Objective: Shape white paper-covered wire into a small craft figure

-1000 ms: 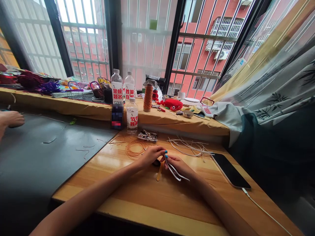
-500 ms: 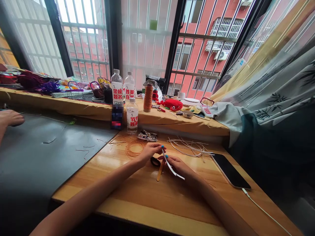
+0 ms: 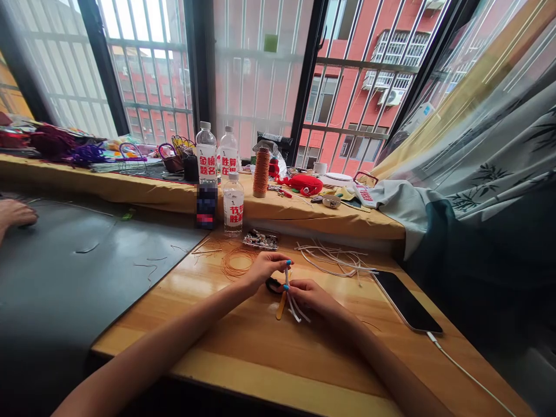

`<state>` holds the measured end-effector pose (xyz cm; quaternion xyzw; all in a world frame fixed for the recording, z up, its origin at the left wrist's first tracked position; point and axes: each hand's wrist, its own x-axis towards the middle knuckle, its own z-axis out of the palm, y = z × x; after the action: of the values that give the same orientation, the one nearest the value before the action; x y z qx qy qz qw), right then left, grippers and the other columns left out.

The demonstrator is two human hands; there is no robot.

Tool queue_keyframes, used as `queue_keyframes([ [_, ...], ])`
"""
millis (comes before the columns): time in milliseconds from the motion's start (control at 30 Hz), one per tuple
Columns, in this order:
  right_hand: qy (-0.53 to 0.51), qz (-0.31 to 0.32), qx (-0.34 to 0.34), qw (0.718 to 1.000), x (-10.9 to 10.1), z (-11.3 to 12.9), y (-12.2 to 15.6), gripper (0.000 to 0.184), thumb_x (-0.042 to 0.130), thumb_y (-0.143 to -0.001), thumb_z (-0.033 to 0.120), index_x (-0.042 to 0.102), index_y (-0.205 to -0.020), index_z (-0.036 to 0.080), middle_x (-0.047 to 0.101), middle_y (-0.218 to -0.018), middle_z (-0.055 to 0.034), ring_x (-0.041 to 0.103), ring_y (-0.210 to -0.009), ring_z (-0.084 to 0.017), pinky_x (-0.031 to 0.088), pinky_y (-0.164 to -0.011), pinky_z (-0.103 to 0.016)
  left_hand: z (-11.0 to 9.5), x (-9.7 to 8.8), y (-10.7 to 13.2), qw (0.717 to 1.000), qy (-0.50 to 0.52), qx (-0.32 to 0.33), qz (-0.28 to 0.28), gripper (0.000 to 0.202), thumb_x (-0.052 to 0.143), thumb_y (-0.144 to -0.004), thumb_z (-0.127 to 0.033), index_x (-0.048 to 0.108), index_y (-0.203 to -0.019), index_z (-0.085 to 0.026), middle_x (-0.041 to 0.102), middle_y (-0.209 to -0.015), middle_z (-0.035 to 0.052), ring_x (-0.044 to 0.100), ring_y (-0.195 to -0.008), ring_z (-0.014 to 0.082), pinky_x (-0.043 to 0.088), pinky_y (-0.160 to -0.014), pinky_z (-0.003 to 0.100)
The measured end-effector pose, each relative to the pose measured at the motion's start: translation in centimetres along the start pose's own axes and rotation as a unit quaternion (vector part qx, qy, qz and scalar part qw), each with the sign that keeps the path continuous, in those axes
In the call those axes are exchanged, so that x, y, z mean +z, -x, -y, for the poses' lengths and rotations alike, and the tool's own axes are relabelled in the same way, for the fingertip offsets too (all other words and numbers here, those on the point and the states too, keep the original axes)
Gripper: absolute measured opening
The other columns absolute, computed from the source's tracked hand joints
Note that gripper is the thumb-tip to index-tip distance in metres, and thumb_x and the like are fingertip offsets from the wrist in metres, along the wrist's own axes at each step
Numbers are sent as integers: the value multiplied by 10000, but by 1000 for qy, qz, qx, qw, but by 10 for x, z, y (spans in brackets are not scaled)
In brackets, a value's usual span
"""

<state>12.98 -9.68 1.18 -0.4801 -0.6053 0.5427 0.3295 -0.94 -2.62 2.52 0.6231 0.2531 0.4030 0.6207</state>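
Note:
My left hand (image 3: 263,268) and my right hand (image 3: 313,295) meet over the wooden table (image 3: 243,347). Both pinch a short bundle of white cords (image 3: 294,307), which hangs down from my fingers with its ends fanned out. Under my hands lie scissors with an orange handle (image 3: 281,305) and a black loop. A coil of orange thread (image 3: 237,263) lies just behind my left hand. A loose pile of white cords (image 3: 334,258) lies behind my right hand.
A phone (image 3: 406,301) with a white cable lies at the right. Water bottles (image 3: 233,204), a small tray of metal bits (image 3: 260,239) and an orange spool (image 3: 261,172) stand at the back. Another person's hand (image 3: 15,213) rests on the dark mat (image 3: 65,272) at far left.
The white cords swung from slanting out to the right to hanging down between my hands. My right hand shifted slightly left. The other person's hand moved a little further left.

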Motion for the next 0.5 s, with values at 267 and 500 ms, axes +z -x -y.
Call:
queue_keyframes([
  [267, 6, 35, -6, 999, -1, 7, 3, 473, 531, -652, 540, 638, -839, 120, 588, -632, -21, 388, -433, -53, 256, -401, -181, 4, 0, 1, 995, 91, -30, -6, 237, 675, -559, -245, 645, -749, -107, 630, -632, 39, 569, -636, 131, 440, -667, 266],
  [500, -49, 18, 9, 999, 0, 6, 2, 447, 538, -689, 466, 551, -997, 142, 577, -603, 8, 285, -326, -19, 190, -327, -175, 4, -2, 1, 985, 152, -82, -14, 259, 692, -560, -195, 598, -782, -102, 644, -670, 59, 611, -643, 160, 478, -697, 334],
])
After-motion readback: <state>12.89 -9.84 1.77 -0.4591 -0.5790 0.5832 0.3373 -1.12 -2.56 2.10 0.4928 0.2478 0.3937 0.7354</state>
